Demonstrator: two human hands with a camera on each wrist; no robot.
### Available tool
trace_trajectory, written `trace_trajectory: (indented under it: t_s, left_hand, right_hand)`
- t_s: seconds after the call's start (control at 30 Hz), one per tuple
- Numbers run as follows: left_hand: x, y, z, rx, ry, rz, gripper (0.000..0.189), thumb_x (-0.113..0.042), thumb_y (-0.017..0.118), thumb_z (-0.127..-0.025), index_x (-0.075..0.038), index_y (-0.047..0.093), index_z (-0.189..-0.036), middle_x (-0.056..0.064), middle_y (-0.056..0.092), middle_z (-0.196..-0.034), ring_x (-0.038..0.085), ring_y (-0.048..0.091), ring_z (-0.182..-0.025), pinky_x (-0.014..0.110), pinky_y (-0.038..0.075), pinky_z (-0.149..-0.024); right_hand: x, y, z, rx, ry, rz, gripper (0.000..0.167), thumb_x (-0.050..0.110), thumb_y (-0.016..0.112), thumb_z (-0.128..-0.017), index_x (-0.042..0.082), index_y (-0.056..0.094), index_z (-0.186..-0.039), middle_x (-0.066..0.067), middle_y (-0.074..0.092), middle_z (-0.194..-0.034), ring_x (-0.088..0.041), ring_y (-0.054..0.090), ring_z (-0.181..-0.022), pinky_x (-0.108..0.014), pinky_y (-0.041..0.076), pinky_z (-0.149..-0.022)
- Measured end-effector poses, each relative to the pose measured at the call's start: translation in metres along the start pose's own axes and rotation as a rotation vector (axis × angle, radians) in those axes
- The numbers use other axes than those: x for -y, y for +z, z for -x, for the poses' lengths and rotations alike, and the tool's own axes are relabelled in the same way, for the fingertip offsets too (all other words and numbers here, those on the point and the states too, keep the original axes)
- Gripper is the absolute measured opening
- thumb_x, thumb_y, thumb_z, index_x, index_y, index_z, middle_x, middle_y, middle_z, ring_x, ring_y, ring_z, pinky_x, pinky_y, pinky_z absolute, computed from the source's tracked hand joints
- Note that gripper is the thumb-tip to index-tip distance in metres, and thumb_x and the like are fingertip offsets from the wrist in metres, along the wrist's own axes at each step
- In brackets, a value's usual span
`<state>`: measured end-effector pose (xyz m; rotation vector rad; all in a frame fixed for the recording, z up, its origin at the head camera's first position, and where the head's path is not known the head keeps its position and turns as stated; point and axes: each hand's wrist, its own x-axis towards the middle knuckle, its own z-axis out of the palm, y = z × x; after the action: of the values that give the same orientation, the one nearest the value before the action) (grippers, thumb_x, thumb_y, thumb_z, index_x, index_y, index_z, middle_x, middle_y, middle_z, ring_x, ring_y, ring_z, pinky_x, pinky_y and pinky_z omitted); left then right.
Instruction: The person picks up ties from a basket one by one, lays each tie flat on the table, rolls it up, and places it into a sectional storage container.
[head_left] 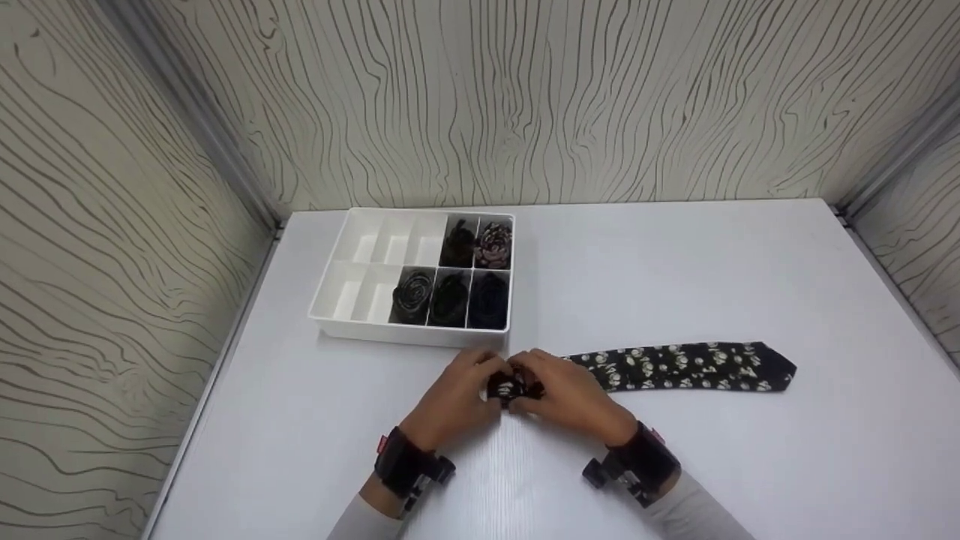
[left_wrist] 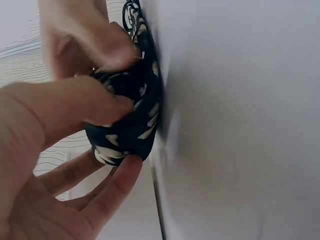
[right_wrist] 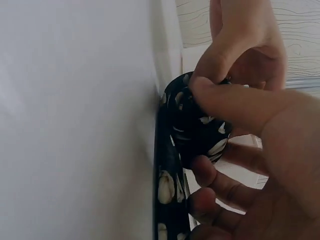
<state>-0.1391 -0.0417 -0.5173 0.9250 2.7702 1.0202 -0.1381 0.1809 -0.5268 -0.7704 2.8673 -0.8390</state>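
A black necktie with a white floral print lies on the table, its flat, pointed end stretching to the right. The other end is wound into a thick roll, standing on its edge. My left hand holds the left side of this roll, thumb over the top and fingertips against its outer side. From the right, my right hand grips the same roll, as the right wrist view shows with the thumb on top and fingers below. The hands partly hide the roll in the head view.
Behind my hands stands a white divided tray. Rolled dark neckties, including a grey one and a patterned one, fill several right-hand compartments; the left ones are bare. Wood-grain panels wall the white table at the back and sides.
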Motion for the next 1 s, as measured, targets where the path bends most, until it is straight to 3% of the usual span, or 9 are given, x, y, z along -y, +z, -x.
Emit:
trace_trajectory:
  t_s: [0.17, 0.3, 0.53, 0.77, 0.87, 1.0]
  left_hand:
    - [0.001, 0.002, -0.001, -0.02, 0.031, 0.014, 0.041, -0.004, 0.082, -0.084, -0.013, 0.072, -0.123, 0.006, 0.064, -0.13, 0.022, 0.06, -0.122, 0.036, 0.054, -0.108]
    - [0.004, -0.002, -0.001, -0.031, -0.009, 0.067, 0.045, 0.001, 0.079, -0.083, -0.013, 0.069, -0.124, 0.004, 0.061, -0.128, 0.018, 0.063, -0.113, 0.032, 0.058, -0.1]
    - [0.008, -0.007, 0.0, -0.061, -0.054, 0.106, 0.046, 0.004, 0.076, -0.083, -0.012, 0.065, -0.124, 0.005, 0.059, -0.13, 0.021, 0.067, -0.109, 0.033, 0.06, -0.094]
    - [0.004, -0.003, -0.001, -0.077, -0.068, 0.052, 0.041, 0.006, 0.076, -0.083, -0.01, 0.066, -0.12, 0.005, 0.061, -0.132, 0.022, 0.068, -0.109, 0.033, 0.061, -0.092]
    - [0.001, -0.003, -0.001, -0.053, -0.057, 0.01, 0.042, 0.005, 0.077, -0.082, -0.011, 0.069, -0.121, 0.004, 0.061, -0.131, 0.022, 0.069, -0.109, 0.034, 0.061, -0.095]
    - [-0.003, -0.003, -0.002, -0.031, -0.041, -0.052, 0.044, 0.004, 0.077, -0.082, -0.014, 0.072, -0.122, 0.003, 0.061, -0.128, 0.021, 0.07, -0.109, 0.035, 0.06, -0.098]
  right_hand:
    - [-0.003, -0.001, 0.002, 0.014, 0.002, 0.002, 0.052, 0.027, 0.091, -0.082, 0.014, 0.066, -0.125, -0.002, 0.073, -0.11, -0.025, 0.072, -0.1, -0.046, 0.062, -0.087]
    - [-0.008, -0.004, 0.004, 0.042, 0.064, -0.045, 0.06, 0.028, 0.092, -0.079, 0.016, 0.064, -0.13, -0.002, 0.068, -0.115, -0.025, 0.071, -0.102, -0.048, 0.061, -0.088]
    - [-0.013, -0.007, 0.005, 0.006, 0.085, -0.002, 0.029, 0.026, 0.084, -0.089, 0.018, 0.07, -0.113, 0.005, 0.059, -0.102, -0.011, 0.061, -0.084, -0.033, 0.056, -0.073]
    - [-0.021, -0.008, 0.005, -0.121, 0.007, 0.155, 0.012, 0.017, 0.081, -0.092, 0.016, 0.074, -0.102, 0.0, 0.067, -0.097, -0.019, 0.054, -0.089, -0.035, 0.05, -0.078]
    - [-0.019, -0.01, 0.005, -0.132, 0.014, 0.14, 0.02, 0.015, 0.082, -0.09, 0.014, 0.073, -0.107, -0.002, 0.067, -0.102, -0.02, 0.055, -0.094, -0.037, 0.052, -0.082]
    - [-0.011, -0.011, 0.003, -0.078, 0.0, 0.057, 0.048, 0.029, 0.084, -0.09, 0.016, 0.067, -0.133, -0.003, 0.067, -0.119, -0.021, 0.06, -0.107, -0.042, 0.057, -0.09]
